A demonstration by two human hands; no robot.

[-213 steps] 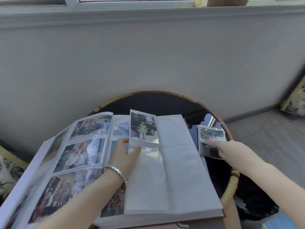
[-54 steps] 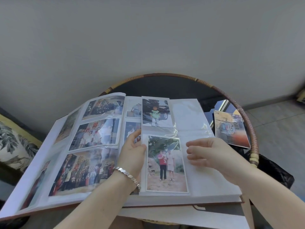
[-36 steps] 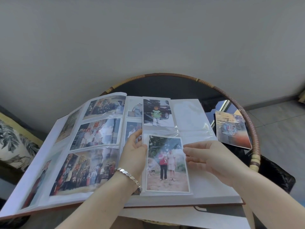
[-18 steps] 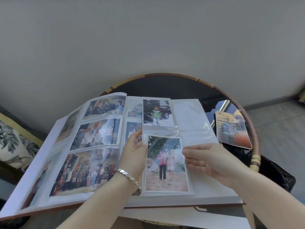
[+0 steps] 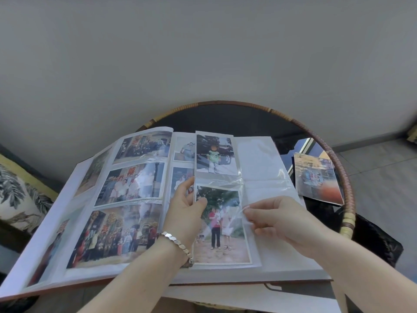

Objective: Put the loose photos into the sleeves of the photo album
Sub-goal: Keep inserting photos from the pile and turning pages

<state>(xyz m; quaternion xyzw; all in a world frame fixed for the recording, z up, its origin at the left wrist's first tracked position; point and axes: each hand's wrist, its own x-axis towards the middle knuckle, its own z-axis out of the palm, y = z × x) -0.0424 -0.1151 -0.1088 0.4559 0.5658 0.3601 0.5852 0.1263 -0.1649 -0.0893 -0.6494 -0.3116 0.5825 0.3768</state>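
Note:
The open photo album (image 5: 282,190) lies on a round table. A narrow strip page holds a photo of a child by a car (image 5: 214,155) in its top sleeve. Below it sits a photo of two people on a dirt path (image 5: 222,229), partly under the clear film. My left hand (image 5: 186,211) pinches the upper left edge of that photo and strip page. My right hand (image 5: 277,219) pinches the clear sleeve film (image 5: 239,213) at the photo's right edge, lifting it. A small pile of loose photos (image 5: 317,180) rests on the table, right of the album.
The dark round table has a wicker rim (image 5: 338,172). A grey wall (image 5: 203,53) rises behind it. A leaf-patterned cushion (image 5: 18,199) is at the left. Tiled floor (image 5: 381,177) shows at the right. Filled album pages (image 5: 126,195) spread to the left.
My right hand moved left from the blank page to the photo's right edge and now pinches the clear film. The two-person photo sits in the lower sleeve area; earlier that sleeve was empty.

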